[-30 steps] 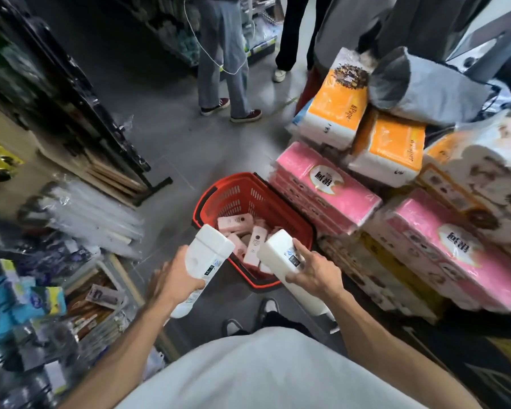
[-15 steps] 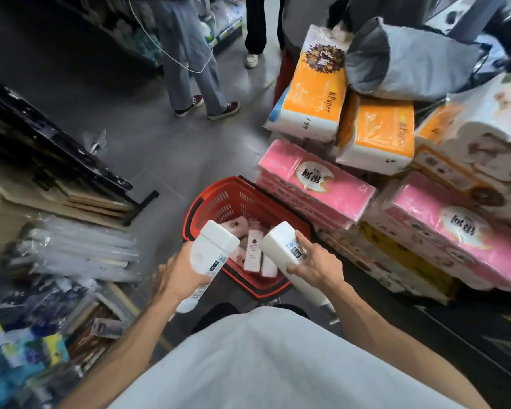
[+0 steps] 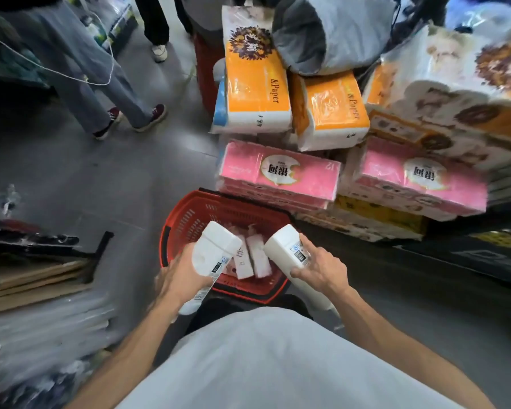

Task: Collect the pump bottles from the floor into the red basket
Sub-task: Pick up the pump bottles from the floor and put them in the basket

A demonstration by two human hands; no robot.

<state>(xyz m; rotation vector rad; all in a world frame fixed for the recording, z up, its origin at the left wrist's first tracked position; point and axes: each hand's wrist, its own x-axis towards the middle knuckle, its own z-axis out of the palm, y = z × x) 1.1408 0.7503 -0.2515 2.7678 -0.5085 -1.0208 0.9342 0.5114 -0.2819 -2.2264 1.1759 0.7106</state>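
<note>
Nearer the red basket [image 3: 186,215] than before, my left hand [image 3: 180,279] grips one white pump bottle [image 3: 216,250]; my right hand [image 3: 322,270] grips the second bottle [image 3: 285,250].

I am looking at a shop aisle here: pink tissue packs [image 3: 281,172] and orange tissue packs [image 3: 254,93] are sitting piled in their wrapping straight on the grey floor [image 3: 130,178], a red shopping basket [image 3: 186,214] is standing just beside them, other people [image 3: 101,84] are standing near a stocked shelf [image 3: 121,22], and more wrapped goods [image 3: 42,335] are lying blurred at my left.
</note>
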